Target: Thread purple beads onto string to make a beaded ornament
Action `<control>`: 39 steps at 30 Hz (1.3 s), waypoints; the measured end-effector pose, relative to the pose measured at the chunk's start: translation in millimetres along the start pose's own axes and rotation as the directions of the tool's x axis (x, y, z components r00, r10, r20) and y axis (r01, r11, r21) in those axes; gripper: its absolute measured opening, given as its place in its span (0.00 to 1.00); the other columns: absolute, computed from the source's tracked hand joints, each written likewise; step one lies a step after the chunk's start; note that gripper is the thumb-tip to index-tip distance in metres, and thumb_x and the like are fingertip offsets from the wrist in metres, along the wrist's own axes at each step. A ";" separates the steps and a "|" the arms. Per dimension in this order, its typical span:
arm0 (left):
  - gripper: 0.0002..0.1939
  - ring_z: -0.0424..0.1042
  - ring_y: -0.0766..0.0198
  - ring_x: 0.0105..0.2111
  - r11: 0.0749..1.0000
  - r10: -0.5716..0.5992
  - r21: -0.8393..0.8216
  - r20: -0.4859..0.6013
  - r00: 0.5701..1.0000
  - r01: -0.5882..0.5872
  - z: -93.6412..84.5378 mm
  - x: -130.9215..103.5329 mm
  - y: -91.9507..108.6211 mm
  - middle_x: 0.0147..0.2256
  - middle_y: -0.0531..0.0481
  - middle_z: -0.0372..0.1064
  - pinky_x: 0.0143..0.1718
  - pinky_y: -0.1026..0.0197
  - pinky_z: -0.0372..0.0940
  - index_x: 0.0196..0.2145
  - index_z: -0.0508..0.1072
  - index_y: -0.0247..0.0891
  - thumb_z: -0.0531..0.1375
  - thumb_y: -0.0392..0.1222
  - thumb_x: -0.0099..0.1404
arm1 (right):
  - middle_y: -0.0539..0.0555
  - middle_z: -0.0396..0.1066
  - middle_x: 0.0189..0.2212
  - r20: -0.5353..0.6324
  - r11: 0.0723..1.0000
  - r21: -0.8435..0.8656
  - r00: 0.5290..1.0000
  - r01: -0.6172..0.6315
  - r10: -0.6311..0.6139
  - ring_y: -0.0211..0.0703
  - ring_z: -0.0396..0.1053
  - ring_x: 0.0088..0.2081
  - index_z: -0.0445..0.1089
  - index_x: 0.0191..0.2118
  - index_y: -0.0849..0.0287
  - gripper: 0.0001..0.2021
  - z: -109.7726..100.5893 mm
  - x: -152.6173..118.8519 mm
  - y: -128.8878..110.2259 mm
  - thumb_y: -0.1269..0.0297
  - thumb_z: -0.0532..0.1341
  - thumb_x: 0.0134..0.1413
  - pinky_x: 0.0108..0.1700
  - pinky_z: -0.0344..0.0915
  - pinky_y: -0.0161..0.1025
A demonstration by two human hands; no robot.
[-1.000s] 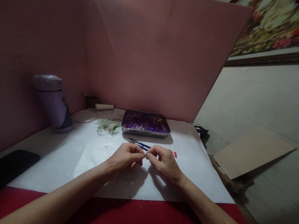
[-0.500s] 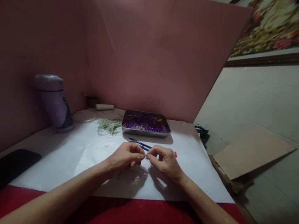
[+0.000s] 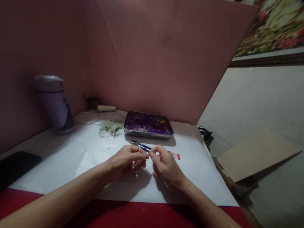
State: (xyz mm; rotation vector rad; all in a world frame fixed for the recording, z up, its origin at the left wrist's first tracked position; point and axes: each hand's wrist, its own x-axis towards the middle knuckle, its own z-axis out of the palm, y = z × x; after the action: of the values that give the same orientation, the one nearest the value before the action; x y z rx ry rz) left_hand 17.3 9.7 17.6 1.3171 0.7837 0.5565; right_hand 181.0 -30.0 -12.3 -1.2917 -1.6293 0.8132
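Observation:
My left hand [image 3: 128, 161] and my right hand [image 3: 166, 164] meet at the fingertips over the white sheet [image 3: 197, 167]. Both are closed in a pinch, and what lies between the fingertips is too small to make out. Just behind them lie blue thread snips [image 3: 143, 147], partly covered by my fingers. A small clear packet with a red end [image 3: 178, 156] shows past my right hand. Farther back stands a metal tray [image 3: 148, 135] of purple beads, with a tangle of pale green thread [image 3: 111, 128] at its left.
A purple flask [image 3: 57, 105] stands at the back left, with a black object [image 3: 12, 170] nearer on the left. Beside the pink panel [image 3: 157, 56] lies a wooden stick [image 3: 106, 108]. Cardboard [image 3: 258, 154] is right of the table, and red cloth [image 3: 119, 224] covers the front.
Both hands have shifted slightly, their pinched fingertips moving a little up and away from me. More of the red-ended packet now shows behind my right hand.

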 end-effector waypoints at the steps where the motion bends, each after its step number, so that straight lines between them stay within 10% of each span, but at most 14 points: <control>1: 0.11 0.53 0.75 0.15 0.999 0.002 -0.038 0.010 1.000 -0.002 -0.3 0.4 -0.4 0.20 0.53 0.65 0.15 0.68 0.42 0.27 0.71 0.32 0.60 0.46 0.54 | 0.39 0.56 0.08 -0.015 1.000 -0.003 1.000 0.005 -0.005 0.31 0.56 0.10 0.57 0.32 0.56 0.08 -0.5 0.2 -0.2 0.60 0.51 0.60 0.16 0.53 0.26; 22: 0.10 0.52 0.75 0.15 0.998 -0.004 -0.067 -0.002 1.000 0.004 -1.3 4.9 -5.9 0.19 0.54 0.65 0.16 0.69 0.42 0.24 0.69 0.33 0.63 0.43 0.50 | 0.41 0.60 0.09 -0.062 0.980 -0.182 0.994 0.081 -0.094 0.34 0.60 0.11 0.57 0.32 0.56 0.08 -2.0 -0.5 -4.3 0.61 0.48 0.62 0.19 0.56 0.28; 29: 0.11 0.51 0.75 0.12 0.992 -0.051 0.115 -0.045 0.998 0.055 -0.4 3.8 -4.3 0.16 0.56 0.61 0.13 0.69 0.42 0.23 0.69 0.34 0.61 0.46 0.51 | 0.49 0.68 0.16 -0.022 0.710 -0.654 0.932 0.260 -0.362 0.39 0.66 0.18 0.62 0.34 0.59 0.07 -8.3 -0.7 0.2 0.68 0.49 0.60 0.25 0.53 0.34; 39: 0.10 0.49 0.75 0.10 0.967 -0.020 0.252 -0.111 0.994 0.048 -1.7 4.9 -6.7 0.15 0.56 0.60 0.12 0.69 0.41 0.26 0.70 0.34 0.58 0.45 0.53 | 0.49 0.69 0.19 0.005 0.587 -0.761 0.907 0.277 -0.421 0.37 0.64 0.18 0.64 0.34 0.60 0.07 -9.7 -0.4 2.1 0.68 0.50 0.60 0.24 0.47 0.34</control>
State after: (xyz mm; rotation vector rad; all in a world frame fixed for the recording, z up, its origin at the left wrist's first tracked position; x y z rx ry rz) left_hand 18.6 13.2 10.0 1.5152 0.9904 0.5148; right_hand 190.8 -30.1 -10.4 -1.4354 -2.0693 -0.2938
